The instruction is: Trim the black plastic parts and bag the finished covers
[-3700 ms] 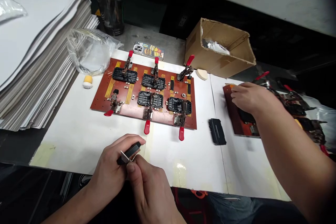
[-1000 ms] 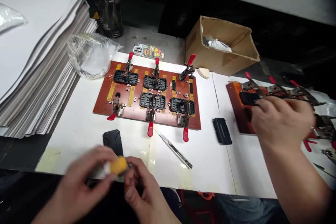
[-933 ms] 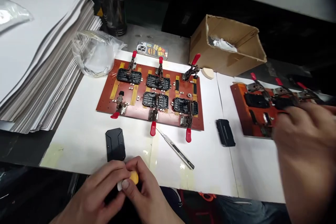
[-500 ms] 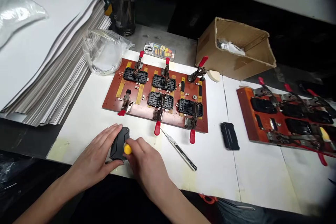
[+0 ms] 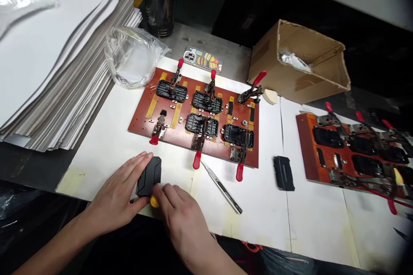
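Black cover [image 5: 149,177] lies on the white table [image 5: 97,167], just below the red board [image 5: 142,125]. My left hand [image 5: 118,191] is spread open, with its fingers against the cover's left side. My right hand [image 5: 182,210] is bent a little at the cover's low edge, and its fingers lie over a small yellow tip [image 5: 154,201]. I can't tell if they pinch it, because they hide most of it. A thin knife [image 5: 222,192] lies to the right of that hand, near a red clamp [image 5: 196,160]. A second black cover [image 5: 284,173] sits farther right, beside an orange board [image 5: 306,146].
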Available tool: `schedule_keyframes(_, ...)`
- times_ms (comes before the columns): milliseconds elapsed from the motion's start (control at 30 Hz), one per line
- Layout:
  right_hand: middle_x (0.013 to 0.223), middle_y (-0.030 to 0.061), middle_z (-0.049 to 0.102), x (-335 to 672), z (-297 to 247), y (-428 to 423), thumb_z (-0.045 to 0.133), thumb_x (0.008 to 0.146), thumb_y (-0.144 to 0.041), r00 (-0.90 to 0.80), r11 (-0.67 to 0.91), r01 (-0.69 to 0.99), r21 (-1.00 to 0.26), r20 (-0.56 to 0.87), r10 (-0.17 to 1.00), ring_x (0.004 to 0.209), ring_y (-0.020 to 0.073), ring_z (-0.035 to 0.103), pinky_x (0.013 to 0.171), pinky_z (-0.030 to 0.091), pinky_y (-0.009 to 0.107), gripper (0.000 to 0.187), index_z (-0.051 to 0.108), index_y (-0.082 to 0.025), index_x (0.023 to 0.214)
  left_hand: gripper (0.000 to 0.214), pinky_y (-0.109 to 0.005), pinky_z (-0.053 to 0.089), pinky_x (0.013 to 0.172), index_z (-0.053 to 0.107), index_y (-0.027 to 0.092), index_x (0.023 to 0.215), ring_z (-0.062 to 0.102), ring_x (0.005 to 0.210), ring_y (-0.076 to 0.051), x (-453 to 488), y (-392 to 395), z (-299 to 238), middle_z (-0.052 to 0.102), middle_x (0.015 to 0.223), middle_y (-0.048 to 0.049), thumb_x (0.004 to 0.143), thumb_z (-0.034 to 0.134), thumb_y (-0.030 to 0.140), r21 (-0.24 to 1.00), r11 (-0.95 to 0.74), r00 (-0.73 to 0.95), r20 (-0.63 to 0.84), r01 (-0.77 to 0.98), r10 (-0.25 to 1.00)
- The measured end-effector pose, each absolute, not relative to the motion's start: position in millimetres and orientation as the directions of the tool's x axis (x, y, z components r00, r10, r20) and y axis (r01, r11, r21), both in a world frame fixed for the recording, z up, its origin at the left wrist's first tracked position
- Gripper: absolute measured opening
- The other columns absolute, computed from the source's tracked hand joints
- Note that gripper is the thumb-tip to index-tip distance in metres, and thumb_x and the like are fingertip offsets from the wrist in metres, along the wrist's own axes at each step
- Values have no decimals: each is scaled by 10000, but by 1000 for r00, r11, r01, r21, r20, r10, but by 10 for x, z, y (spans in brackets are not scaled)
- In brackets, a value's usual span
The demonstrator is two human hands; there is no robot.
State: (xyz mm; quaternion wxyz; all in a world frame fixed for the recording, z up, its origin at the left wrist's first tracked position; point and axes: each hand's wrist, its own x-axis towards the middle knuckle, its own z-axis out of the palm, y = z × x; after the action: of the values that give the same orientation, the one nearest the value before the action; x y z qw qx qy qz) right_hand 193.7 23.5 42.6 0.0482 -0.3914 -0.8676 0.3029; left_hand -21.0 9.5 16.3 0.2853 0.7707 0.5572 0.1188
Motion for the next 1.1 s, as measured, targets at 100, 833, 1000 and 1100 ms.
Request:
schedule_keyframes(100, 1009, 35, 650, 2191, 533, 138, 585, 957, -101, -673, 424, 648, -633, -214, 708, 781, 186, 613, 670, 507, 293, 357, 570, -197, 1300, 825, -394, 263, 1269, 133, 190, 1627, 215, 1534, -224, -221, 90, 158, 261, 1662, -37, 973, 607, 357, 563, -237, 364, -122, 791, 923)
schedule_keyframes(833, 951, 15, 636, 1829, 351, 476, 465, 1054, -300, -437, 260, 745, -614, -156, 886, 729, 153, 609, 625, 438, 255, 250, 618, -228, 1239, 850, -470, 233, 1282, 129, 129, 1623, 252, 1526, -285, -297, 80, 168, 282, 1653, -114, 957, 624, 316, 557, -381, 482, -41, 738, 875)
schedule_keyframes(1000, 991, 30, 658, 1883, 335, 436, 511, 1041, -317, -234, 104, 646, -756, -66, 970, 835, 145, 638, 755, 494, 238, 256, 602, -221, 1260, 845, -466, 245, 1279, 118, 113, 1620, 244, 1529, -287, -282, 77, 211, 279, 1651, -130, 962, 611, 310, 521, -402, 504, -64, 753, 861)
schedule_keyframes(1100, 942, 24, 660, 1858, 315, 353, 513, 1039, -331, -297, 89, 625, -776, -131, 946, 816, 149, 633, 748, 504, 241, 223, 621, -223, 1202, 827, -472, 242, 1276, 121, 114, 1621, 246, 1528, -292, -269, 72, 191, 283, 1649, -132, 973, 589, 328, 521, -403, 489, -31, 752, 872)
